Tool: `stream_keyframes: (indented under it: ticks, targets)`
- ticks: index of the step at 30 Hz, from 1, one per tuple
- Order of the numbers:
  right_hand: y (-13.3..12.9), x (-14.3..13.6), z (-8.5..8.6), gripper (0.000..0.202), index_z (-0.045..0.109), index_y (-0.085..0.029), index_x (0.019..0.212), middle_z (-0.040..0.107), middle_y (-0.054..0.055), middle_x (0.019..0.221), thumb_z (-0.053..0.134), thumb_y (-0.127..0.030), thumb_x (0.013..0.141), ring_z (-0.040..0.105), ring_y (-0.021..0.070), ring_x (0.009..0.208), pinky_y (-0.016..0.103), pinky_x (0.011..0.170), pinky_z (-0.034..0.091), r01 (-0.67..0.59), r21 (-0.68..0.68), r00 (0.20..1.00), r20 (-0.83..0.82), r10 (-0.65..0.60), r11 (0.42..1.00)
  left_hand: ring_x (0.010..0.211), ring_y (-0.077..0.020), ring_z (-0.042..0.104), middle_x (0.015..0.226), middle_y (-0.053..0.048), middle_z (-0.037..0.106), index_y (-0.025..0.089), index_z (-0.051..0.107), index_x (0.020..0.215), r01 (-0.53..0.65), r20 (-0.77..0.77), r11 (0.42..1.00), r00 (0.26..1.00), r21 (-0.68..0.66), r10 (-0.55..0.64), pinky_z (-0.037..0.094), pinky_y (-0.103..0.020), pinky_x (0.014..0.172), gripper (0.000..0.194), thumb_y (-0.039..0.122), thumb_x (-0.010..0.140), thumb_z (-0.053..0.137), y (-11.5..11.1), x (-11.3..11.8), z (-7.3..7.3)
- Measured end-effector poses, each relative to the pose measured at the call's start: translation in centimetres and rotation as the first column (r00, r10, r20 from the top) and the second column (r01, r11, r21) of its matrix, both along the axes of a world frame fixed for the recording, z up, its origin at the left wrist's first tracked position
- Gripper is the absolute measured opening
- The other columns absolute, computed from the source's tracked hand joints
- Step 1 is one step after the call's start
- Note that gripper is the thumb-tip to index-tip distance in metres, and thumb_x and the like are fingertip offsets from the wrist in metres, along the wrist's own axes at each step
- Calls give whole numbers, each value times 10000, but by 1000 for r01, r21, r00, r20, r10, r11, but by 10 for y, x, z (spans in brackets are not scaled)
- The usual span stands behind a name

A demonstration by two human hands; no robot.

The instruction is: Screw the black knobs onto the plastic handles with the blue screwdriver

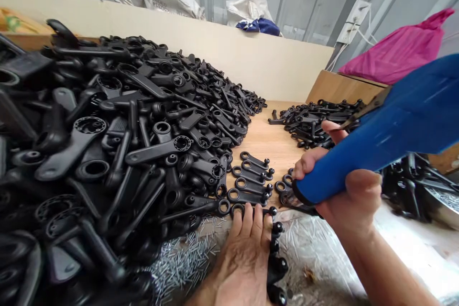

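Resting on a black lever (273, 211), left hand (247, 253) has fingers outstretched, not wrapped round anything. Lever is right under the fingertips, long axis about 9 to 3 o'clock, ring at the 9 end, ball at the 3 end. Left hand is the nearer one, touching it. Row of matching levers (254, 187) sits just ahead at 12, roughly parallel, on the wooden board (265, 129). Right hand (353, 205) is closed round a blue tool (366, 150), axis 2 to 8. Key relation: its black-rimmed end faces 8 and sits between 2 and 3 from the left fingertips, near the lever but apart. Loose pins (182, 258) at 8, big lever pile (158, 150) around 10, smaller pile (319, 124) at 1.

Hidden: lever's middle, under the fingers. More balls (279, 265) poke out at 4 to 5, the rest covered by the hand. Left thumb not visible. Tool's back end cut off by frame. Front end blurry; something may stick out there, can't swear to it.
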State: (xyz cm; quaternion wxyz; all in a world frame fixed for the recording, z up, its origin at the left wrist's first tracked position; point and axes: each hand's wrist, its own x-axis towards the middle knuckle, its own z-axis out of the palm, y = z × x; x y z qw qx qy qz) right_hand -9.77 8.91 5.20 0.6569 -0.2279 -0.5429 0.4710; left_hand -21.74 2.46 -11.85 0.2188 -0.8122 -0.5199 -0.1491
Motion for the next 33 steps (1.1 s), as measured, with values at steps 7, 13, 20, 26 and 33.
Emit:
stream_keyframes:
  ticks: [7, 13, 20, 26, 33]
  targets:
    - [0, 4, -7, 700, 611, -282, 1082, 610, -22, 550, 768, -662, 516, 533, 161, 461, 270, 433, 442, 7, -6, 999, -33, -7, 1000, 1218, -367, 486, 1320, -167, 544, 130, 448, 1321, 40, -68, 999, 997, -3, -40, 353, -516, 980, 414, 295, 947, 384, -1, -6, -1]
    - [1, 3, -12, 740, 576, -286, 1124, 616, -30, 568, 769, -662, 517, 539, 162, 473, 265, 437, 435, 11, -10, 999, -30, -12, 1000, 1223, -373, 478, 1342, -174, 522, 124, 441, 1339, 57, -48, 996, 997, -62, -60, 360, -513, 971, 429, 301, 953, 376, -2, -7, 3]
    - [0, 4, -16, 750, 540, -298, 1151, 612, -37, 579, 764, -655, 531, 535, 161, 478, 266, 442, 435, -10, -10, 1000, -8, 9, 1000, 1241, -371, 461, 1361, -167, 504, 138, 419, 1357, 55, -43, 996, 997, -68, -58, 343, -521, 989, 432, 245, 941, 377, -1, -6, -3]
    - [4, 4, -20, 729, 542, -302, 1155, 619, -38, 594, 765, -634, 547, 541, 163, 491, 277, 458, 448, -20, -9, 1000, 1, 20, 1000, 1192, -373, 514, 1305, -175, 555, 108, 433, 1319, 61, -50, 998, 997, -31, -63, 409, -515, 941, 419, 256, 932, 373, -2, -6, 6]
    - [2, 3, -22, 457, 639, -239, 876, 610, -19, 603, 787, -550, 574, 553, 162, 523, 296, 505, 469, -33, 13, 999, 39, 33, 999, 1263, -377, 447, 1373, -186, 488, 98, 369, 1350, 87, 5, 983, 996, -164, -87, 416, -526, 970, 485, 194, 875, 392, -7, -11, 23]
